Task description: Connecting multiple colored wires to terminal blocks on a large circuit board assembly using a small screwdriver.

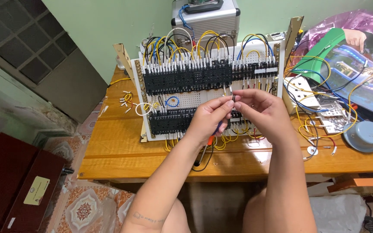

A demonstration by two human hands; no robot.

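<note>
— Hands first. Where are yours?

— Your left hand (210, 118) and your right hand (264, 113) are up together, just in front of the white board (195, 98) that stands on the wooden table (117, 142). The fingertips of both hands meet in the middle.

— Am I holding something?

— Yes. Both hands pinch a thin wire end (233, 96) between thumb and fingers. The fingers are closed tight on it. It is very small, so I cannot tell its colour. Something orange and black (207, 146) pokes out under your left hand. It may be a tool handle, but I cannot tell if you grip it.

— What is on the board?

— Two rows of black blocks (186, 77), one high and one low. Lots of yellow, blue, black and white wires (203, 45) loop over the top row. The wire end you hold is near the right side of the board, between the two rows.

— And around it?

— Far behind the board is a silver case (206, 19). On the left part of the table lie some short loose wires (127, 101). On the right are more tangled wires, a white socket block (301, 88) and a round grey thing (365, 136). A dark red cabinet (14, 181) stands on the floor at near left.
</note>
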